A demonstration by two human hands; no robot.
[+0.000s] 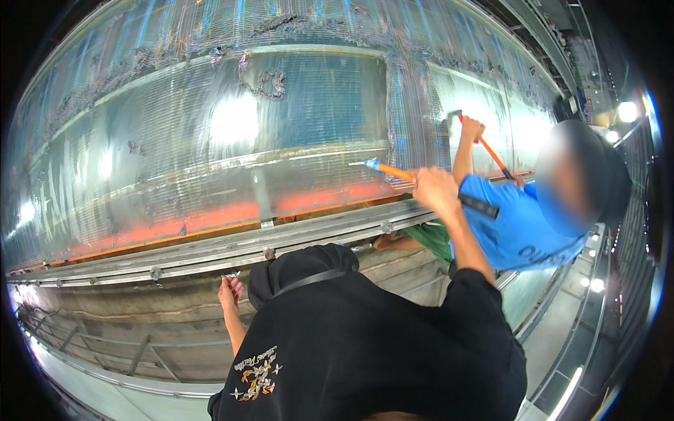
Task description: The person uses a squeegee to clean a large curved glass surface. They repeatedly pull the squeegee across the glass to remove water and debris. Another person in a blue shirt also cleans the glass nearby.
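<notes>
Right hand [435,191] sits at about three o'clock from the picture's middle, its forearm rising from the black sleeve at five o'clock and reaching up and leftward. The fingers are wrapped tightly round an orange-handled tool [397,172] with a black grip end [479,205] sticking out toward four o'clock; its blue collar and thin metal tip [366,164] point toward nine o'clock and lie against the shiny metal mesh wall [210,140]. Left hand [229,289] hangs low at about seven o'clock, arm bent upward from the black shirt [365,351], fingers curled just below the grey steel rail [210,249]; whether it grips anything I cannot tell.

Another person in a blue shirt [516,224] stands at three o'clock, close beside the right forearm, with one hand [472,128] raised at two o'clock, gripping a second orange-handled hammer [484,144] against the same wall. That person's body crowds the space right of the tool.

An orange band [175,226] runs along the wall's lower edge from nine o'clock toward the centre, just above the bolted rail. Ragged dark weld marks [267,84] trail across the wall at twelve o'clock. The black shirt carries a small orange and white print [256,375] at six o'clock. Bright lamps [627,111] glare at two o'clock.
</notes>
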